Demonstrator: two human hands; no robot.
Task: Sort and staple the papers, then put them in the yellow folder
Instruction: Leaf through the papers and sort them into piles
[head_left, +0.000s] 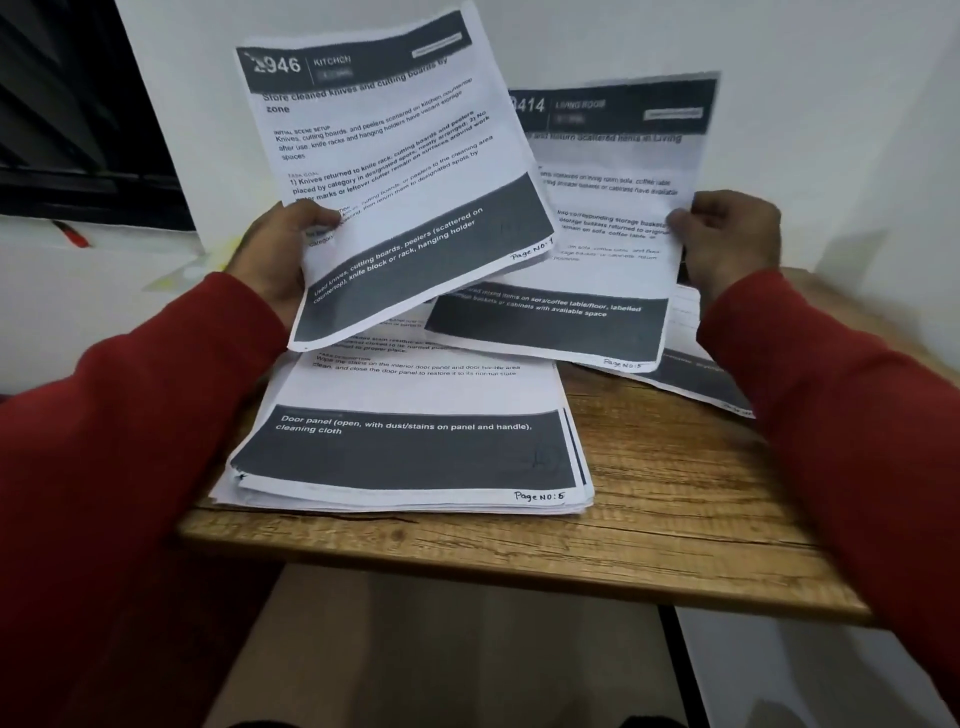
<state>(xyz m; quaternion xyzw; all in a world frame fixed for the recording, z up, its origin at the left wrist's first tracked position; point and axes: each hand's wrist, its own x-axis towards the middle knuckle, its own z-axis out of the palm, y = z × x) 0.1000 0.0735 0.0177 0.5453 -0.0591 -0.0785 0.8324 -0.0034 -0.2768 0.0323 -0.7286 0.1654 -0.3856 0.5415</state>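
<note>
My left hand (278, 254) grips a printed sheet headed "946 Kitchen" (395, 171) by its left edge and holds it up, tilted. In my right hand (727, 234) the right edge of another sheet, headed "414 Living Room" (608, 208), is pinched and raised behind the first. A stack of printed papers (415, 447) lies below on the small wooden table (649, 519), top page marked "Page No: 5". More sheets (691, 374) lie at the right under my right arm. A yellowish thing (182, 273), perhaps the folder, shows blurred behind my left wrist.
A white wall stands close behind the table. A dark window frame (78, 130) is at the upper left, with a red pen-like item (72, 234) on the white ledge. A black table leg (685, 670) runs down below the table's front edge.
</note>
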